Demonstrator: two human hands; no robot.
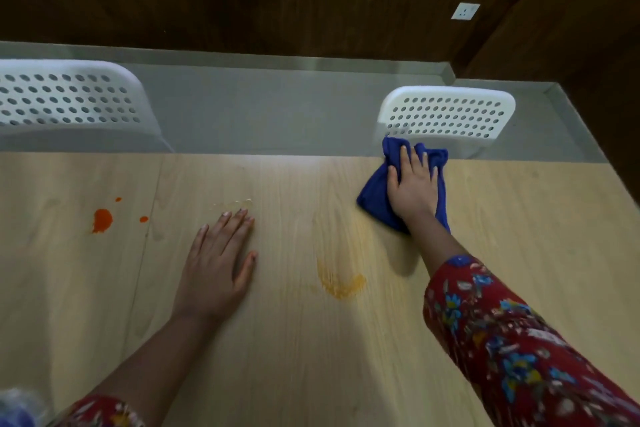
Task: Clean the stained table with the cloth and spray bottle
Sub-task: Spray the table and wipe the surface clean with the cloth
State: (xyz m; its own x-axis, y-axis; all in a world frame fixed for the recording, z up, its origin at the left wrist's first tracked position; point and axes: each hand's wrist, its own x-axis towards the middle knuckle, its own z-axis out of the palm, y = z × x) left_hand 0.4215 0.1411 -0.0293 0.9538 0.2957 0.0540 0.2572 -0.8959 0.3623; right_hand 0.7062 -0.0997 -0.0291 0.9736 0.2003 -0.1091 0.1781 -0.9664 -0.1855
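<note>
The crumpled dark-blue cloth (375,198) lay on the far right part of the pale wood-grain table (311,357), close to its far edge. The right hand (412,184) pressed down on it with fingers spread and nearly straight, palm flat, not clenched round the fabric. Nearer the person and left of the cloth, a smeared yellow-orange stain (341,282) streaked the tabletop. The left hand (216,260) rested flat and released on the wood, holding nothing, well apart from the cloth. Farther left sat a red-orange blot (102,220) with two small drops beside it. Both arms wore red floral sleeves (519,357). At the bottom left corner a pale, partly blue object (17,407) was too blurred to identify. Beyond the table stood two white perforated plastic chair backs (446,116) on a grey floor, before dark wooden panelling.
</note>
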